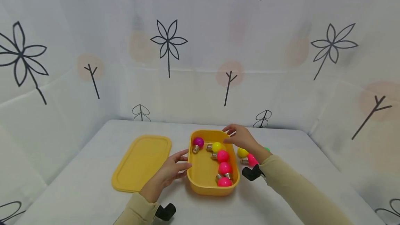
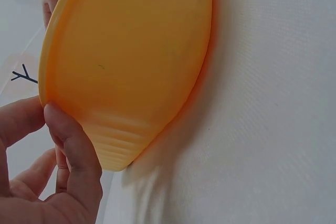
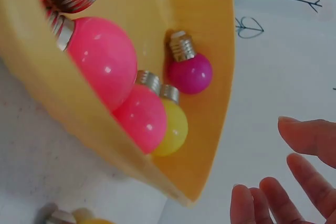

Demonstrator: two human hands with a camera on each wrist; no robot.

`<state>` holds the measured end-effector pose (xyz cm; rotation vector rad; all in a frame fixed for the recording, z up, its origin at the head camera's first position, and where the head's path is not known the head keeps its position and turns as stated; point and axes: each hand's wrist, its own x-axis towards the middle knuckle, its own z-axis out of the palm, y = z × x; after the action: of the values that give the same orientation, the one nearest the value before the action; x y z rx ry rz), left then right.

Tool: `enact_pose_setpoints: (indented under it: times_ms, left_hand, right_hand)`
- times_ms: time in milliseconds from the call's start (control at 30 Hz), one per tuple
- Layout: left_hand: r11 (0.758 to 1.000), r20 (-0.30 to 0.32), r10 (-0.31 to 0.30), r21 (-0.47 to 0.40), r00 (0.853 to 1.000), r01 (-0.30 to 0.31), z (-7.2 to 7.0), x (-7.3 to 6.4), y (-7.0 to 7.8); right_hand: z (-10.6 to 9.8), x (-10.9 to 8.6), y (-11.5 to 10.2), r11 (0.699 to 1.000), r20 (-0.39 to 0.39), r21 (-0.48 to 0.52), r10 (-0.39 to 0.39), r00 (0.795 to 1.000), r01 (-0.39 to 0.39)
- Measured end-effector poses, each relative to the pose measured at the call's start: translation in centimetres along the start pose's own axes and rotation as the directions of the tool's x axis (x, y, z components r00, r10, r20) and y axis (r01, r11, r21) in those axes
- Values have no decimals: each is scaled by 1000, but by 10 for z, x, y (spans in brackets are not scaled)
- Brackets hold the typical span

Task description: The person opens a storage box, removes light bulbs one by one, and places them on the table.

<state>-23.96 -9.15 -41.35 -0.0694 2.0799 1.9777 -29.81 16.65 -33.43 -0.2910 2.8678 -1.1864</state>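
A yellow plastic container (image 1: 200, 180) stands in the middle of the table with several toy-like light bulbs inside. They are a purple bulb (image 1: 198, 142), a yellow bulb (image 1: 217, 147) and three pink bulbs (image 1: 223, 156) along the right wall. My left hand (image 1: 172, 166) is at the container's left side, its thumb and forefinger touching the rim, as the left wrist view shows close up. At the far right corner my right hand (image 1: 243, 137) is held with fingers spread and nothing between them; the right wrist view shows its fingers (image 3: 273, 195) apart from the wall.
A flat yellow lid (image 1: 142, 162) lies on the table left of the container. Right of it, partly behind my right forearm, are another yellow bulb (image 1: 242, 152), a pink bulb (image 1: 251, 160) and a green one (image 1: 267, 149). A patterned white curtain (image 1: 200, 93) hangs behind.
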Motion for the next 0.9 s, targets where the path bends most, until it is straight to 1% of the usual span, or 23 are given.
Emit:
enact_pose_setpoints:
  times_ms: [133, 300, 533, 667, 800, 900]
  left_hand:
    - [1000, 5, 0, 1, 1000, 0, 1, -1, 1]
    - [1000, 6, -1, -12, 1000, 1, 0, -1, 1]
    - [1000, 18, -1, -16, 1000, 2, 1, -1, 2]
    - [1000, 18, -3, -16, 1000, 3, 1, -3, 4]
    - [1000, 22, -1, -18, 1000, 1, 0, -5, 6]
    - [1000, 23, -1, -17, 1000, 2, 0, -6, 6]
  right_hand:
    - [6, 2, -6, 1000, 8, 17, -18, 1000, 18]
    - [19, 9, -12, 999, 16, 29, -39, 999, 38]
    - [40, 19, -15, 998, 39, 62, -20, 999, 17]
    - [52, 26, -15, 997, 46, 70, -33, 998, 30]
    - [62, 30, -16, 997, 43, 68, -39, 998, 36]
    - [67, 32, -19, 997, 47, 77, -24, 999, 20]
